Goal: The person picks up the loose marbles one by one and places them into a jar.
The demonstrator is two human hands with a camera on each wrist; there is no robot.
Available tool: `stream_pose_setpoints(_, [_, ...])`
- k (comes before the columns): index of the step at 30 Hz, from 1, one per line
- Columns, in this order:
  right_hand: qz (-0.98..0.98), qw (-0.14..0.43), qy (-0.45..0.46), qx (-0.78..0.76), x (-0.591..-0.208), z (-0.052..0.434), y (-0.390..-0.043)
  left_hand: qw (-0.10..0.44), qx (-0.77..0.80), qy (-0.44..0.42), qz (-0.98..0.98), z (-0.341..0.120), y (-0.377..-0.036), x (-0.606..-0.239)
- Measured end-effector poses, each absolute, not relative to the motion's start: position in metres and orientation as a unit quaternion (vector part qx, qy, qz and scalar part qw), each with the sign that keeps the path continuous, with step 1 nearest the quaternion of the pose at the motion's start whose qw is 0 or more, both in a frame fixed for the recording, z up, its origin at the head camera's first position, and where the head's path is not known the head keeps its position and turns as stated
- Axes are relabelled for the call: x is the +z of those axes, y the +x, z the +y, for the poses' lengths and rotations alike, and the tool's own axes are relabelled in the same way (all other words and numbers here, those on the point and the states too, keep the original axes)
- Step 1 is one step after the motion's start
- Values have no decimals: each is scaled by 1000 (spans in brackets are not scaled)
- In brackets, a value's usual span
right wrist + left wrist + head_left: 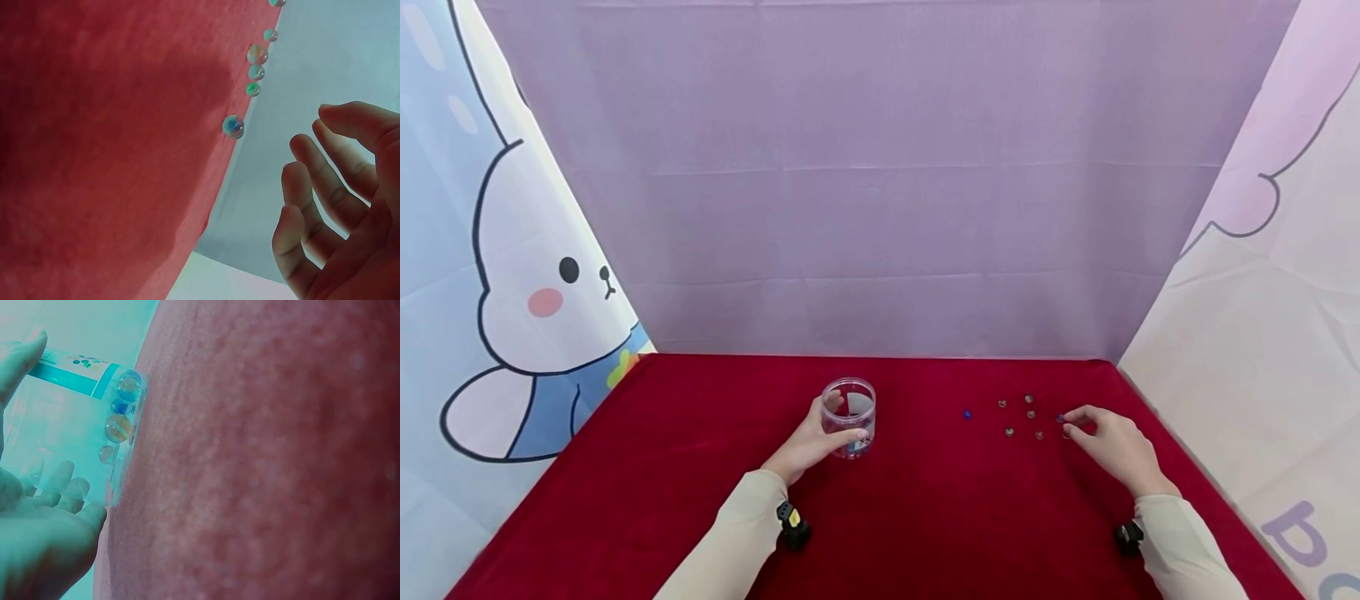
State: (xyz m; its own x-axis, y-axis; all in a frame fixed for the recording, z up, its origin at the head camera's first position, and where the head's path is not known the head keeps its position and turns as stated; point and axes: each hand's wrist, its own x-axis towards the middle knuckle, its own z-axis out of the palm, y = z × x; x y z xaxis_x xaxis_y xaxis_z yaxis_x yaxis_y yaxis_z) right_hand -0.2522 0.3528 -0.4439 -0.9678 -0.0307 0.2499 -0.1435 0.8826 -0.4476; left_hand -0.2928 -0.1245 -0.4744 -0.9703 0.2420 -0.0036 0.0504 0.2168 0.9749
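We see a red cloth [940,517] with a soft, uneven sheen. Along its far edge we find a purple backdrop [880,192], crossed by level creases. Beside the cloth's left edge we have a pale blue printed panel [426,217], its cartoon rabbit [520,242] outlined in dark lines, with a pink cheek [546,302], a black eye [569,270] and blue clothing [553,408]. A green and orange motif [620,370] sits near the cloth's far left corner. Beyond the right edge we see a whitish panel [1247,358] bearing a pink cloud shape [1247,200] and, nearer the cloth's near right corner, a purple letter [1312,550], partly beside a cut-off pale blue one.
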Motion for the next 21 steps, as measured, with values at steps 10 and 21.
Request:
stream_pose_setpoints(10, [-967,92,31,236,-450,360,-256,80,620,96,774,-126,-291,-476])
stream_pose_setpoints(21, [-971,61,31,228,-451,362,-266,76,618,96,776,-126,-292,-475])
